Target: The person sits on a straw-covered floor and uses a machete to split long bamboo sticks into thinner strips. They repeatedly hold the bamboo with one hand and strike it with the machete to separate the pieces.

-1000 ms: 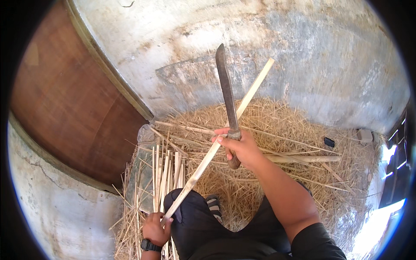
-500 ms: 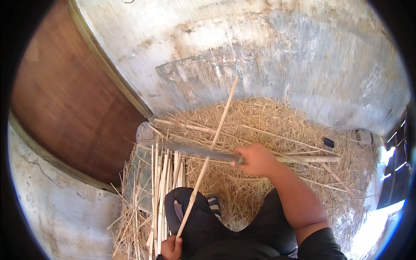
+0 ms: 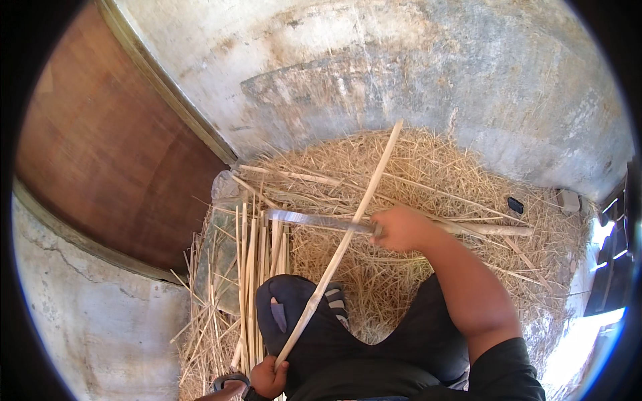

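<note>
My left hand, low in the view beside my knee, is closed round the near end of a long pale bamboo strip. The strip slants up and away to the right over my leg, its far end above the straw. My right hand grips the handle of a long knife, its blade pointing left and shining near the tip. Blade and strip cross just left of my right hand; whether they touch, I cannot tell.
Several split strips lie lengthwise left of my knee. Shavings and straw cover the ground, with longer poles at right. A dark phone-like object lies near the stained wall. A brown door panel stands at left.
The strip's far end has swung to the right, and my left hand has shifted slightly right. My right hand and the knife have moved a little right and away from me.
</note>
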`<state>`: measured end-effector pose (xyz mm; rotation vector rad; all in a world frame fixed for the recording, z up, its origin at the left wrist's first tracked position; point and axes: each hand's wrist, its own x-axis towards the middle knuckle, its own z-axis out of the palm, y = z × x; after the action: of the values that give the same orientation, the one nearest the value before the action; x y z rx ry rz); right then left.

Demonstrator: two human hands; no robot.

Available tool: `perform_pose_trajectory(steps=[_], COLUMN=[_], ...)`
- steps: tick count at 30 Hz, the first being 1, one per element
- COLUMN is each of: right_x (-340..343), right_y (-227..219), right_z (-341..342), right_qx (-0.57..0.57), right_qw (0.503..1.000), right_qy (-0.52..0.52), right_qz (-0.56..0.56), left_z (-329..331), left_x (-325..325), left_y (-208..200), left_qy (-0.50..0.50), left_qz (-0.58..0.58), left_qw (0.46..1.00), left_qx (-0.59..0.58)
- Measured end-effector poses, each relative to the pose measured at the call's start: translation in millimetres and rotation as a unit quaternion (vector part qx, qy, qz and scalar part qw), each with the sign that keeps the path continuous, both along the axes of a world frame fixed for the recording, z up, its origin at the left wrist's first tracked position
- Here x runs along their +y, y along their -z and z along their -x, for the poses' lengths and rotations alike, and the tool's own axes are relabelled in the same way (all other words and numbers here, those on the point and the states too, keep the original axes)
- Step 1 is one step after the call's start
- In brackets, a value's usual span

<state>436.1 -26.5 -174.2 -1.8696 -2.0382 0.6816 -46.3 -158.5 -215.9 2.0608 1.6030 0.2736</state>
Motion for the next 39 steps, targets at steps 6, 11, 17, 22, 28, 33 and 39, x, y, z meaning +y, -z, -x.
perform_pose_trajectory(steps=[6, 11, 17, 22, 28, 33, 39], right_x=[-2.3, 6.1, -8.4, 9.5, -5.3, -9.1, -1.8], right_y=[4.1, 5.1, -9.3, 12.8, 1.4, 7.4, -1.8], right_z=[-0.1, -41.3, 6.1, -46.3, -19.9, -30.3, -54.6], right_qx=[-0.006, 0.061, 0.002, 0.043, 0.027, 0.018, 0.052], right_qw=[0.991, 0.990, 0.991, 0.995, 0.997, 0.995, 0.988], right_qy=[-0.112, 0.122, -0.115, 0.055, -0.017, -0.092, 0.129], right_qz=[0.076, 0.043, 0.065, 0.070, 0.067, 0.043, 0.070], left_z=[7.3, 5.7, 10.1, 5.7, 9.5, 7.8, 3.2], left_x=[0.4, 4.9, 10.2, 15.3, 22.8, 18.6, 18.5], left_y=[18.6, 12.8, 7.3, 1.8, -1.7, 0.5, 4.7], left_qy=[0.017, 0.007, 0.021, 0.003, 0.034, 0.058, 0.048], left_qz=[-0.018, 0.019, 0.073, 0.127, 0.178, 0.140, 0.120], left_qw=[0.999, 0.998, 0.993, 0.986, 0.978, 0.979, 0.984], left_qx=[-0.031, -0.059, -0.090, -0.113, -0.105, -0.139, -0.123])
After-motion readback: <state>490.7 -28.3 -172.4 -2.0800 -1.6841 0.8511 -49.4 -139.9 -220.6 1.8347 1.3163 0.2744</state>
